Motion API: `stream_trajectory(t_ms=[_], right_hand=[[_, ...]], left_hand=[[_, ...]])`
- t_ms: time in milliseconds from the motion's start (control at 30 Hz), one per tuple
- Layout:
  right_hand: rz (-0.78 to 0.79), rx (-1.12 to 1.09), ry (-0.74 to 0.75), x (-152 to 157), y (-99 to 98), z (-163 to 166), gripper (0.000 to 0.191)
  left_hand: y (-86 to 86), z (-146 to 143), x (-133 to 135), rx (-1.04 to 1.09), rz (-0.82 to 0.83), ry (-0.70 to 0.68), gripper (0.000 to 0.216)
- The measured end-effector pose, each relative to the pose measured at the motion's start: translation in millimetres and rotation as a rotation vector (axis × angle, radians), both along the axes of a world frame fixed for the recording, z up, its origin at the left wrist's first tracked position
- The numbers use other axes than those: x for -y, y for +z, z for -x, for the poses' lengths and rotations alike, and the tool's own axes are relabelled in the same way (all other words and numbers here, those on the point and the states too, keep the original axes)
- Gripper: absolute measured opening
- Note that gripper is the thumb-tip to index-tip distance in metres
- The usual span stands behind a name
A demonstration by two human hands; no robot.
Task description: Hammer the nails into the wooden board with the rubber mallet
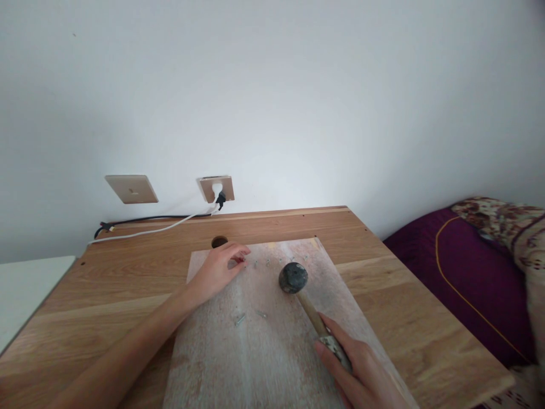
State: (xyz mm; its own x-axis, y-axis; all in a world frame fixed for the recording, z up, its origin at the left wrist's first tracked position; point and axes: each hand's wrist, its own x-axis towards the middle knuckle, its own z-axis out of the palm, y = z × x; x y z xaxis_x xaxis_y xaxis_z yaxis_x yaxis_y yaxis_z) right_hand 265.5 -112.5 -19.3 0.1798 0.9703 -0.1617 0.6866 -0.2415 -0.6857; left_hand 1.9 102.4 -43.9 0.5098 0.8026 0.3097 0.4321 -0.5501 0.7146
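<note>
My right hand is wrapped round the wooden handle of a mallet with a round black head, held above a worn, pale wooden board. My left hand reaches over the board's far left corner. Its thumb and fingertips pinch a small metal screw, mostly hidden by the fingers. To the right of those fingertips, several small silver screws stand in a row along the board's far edge. Two loose ones lie nearer the middle, a brighter screw and another screw.
Under the board is a wooden tabletop with a round cable hole near the back. A white cable and a black one run to a wall socket. Purple bedding lies at the right.
</note>
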Motion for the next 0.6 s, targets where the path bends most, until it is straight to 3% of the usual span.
stream_trajectory(t_ms=[267,467,600], right_hand=[[0.02,-0.041,0.032,-2,2.2,1,0.058],[0.12,-0.065,0.035,-5,4.0,6,0.063],[0.085,-0.065,-0.002,-6,5.3,10,0.06]], left_hand=[[-12.4,1,2,0.126,0.064,-0.006,0.011],[-15.4,4,4,0.149,0.093,-0.003,0.015],[-15.7,3,7,0.136,0.073,0.015,0.011]])
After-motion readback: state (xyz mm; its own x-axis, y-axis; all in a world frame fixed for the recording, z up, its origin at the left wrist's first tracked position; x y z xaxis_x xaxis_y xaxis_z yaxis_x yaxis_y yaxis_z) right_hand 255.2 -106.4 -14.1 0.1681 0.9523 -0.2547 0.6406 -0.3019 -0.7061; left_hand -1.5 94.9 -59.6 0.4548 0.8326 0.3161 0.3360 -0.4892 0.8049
